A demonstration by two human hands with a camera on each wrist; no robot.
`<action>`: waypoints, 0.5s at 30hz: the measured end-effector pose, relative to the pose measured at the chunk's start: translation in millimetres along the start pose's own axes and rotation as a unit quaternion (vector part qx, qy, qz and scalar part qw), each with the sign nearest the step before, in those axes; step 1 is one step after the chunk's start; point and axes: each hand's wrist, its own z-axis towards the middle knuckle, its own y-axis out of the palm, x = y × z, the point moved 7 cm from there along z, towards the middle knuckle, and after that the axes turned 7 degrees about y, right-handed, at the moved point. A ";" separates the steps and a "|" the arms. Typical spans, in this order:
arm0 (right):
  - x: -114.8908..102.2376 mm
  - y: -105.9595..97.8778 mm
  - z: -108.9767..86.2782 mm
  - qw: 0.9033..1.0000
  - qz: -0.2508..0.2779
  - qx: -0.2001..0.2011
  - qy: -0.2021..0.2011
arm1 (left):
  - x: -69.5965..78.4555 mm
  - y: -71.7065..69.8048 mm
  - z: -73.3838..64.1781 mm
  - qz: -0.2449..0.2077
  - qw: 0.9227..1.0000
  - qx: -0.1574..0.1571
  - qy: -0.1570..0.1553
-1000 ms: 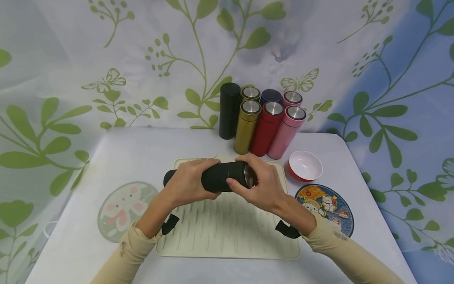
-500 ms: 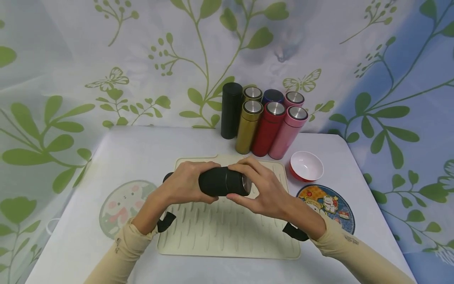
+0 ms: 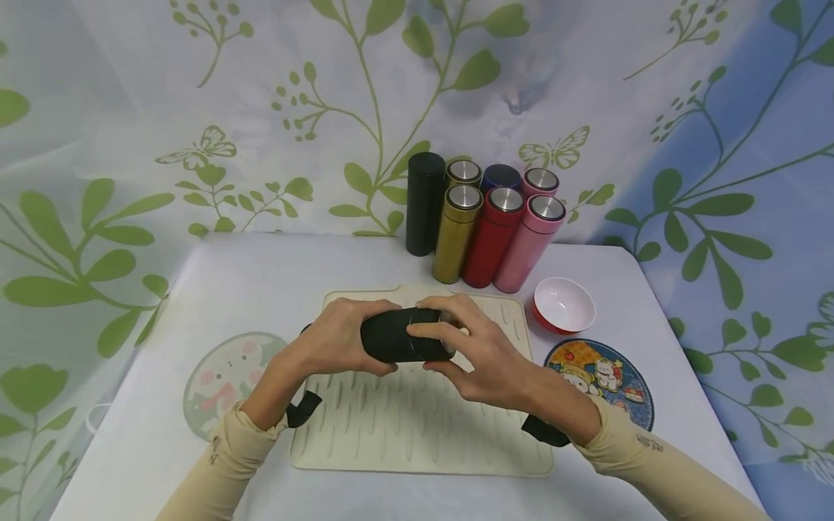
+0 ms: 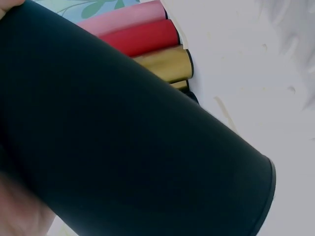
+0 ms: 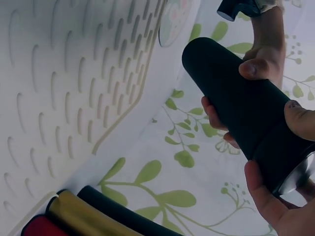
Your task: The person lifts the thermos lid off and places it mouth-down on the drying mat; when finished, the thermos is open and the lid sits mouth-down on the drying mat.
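- A black flask [image 3: 384, 337] is up in the air, over the cream mat [image 3: 417, 441]. It lies on its side, with its shiny silver top [image 5: 298, 176] to the person's right.
- The left hand [image 3: 339, 336] is wrapped around the long part of the flask, thumb on one side and fingers on the other.
- The right hand [image 3: 489, 354] holds the lid end, with the thumb and fingers on different sides. A thin line goes around the flask there, where the lid meets the long part.
- The two hands are near each other on the same flask, but there is a bit of black between them.
- The cream mat has lots of little bumps and lies flat on the white worktop [image 3: 260, 282].
- Behind it stand more flasks, close together. The front ones are gold [image 3: 456, 239], red [image 3: 493, 242] and pink [image 3: 529, 246].
- A tall black one [image 3: 425, 206] stands at the left of that bunch. Three more peek out from behind the front ones.
- A little bowl [image 3: 563, 302], red outside and white inside, sits to the right of the flasks.
- A round blue mat [image 3: 609, 373] with bears is near the bowl, partly under the right arm.
- A pale round bunny mat [image 3: 224, 394] is on the left.
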 end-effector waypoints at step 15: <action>24.2 -1.9 -0.1 0.987 0.083 0.007 0.136 | -3.3 0.6 -1.5 0.046 0.999 0.015 -0.014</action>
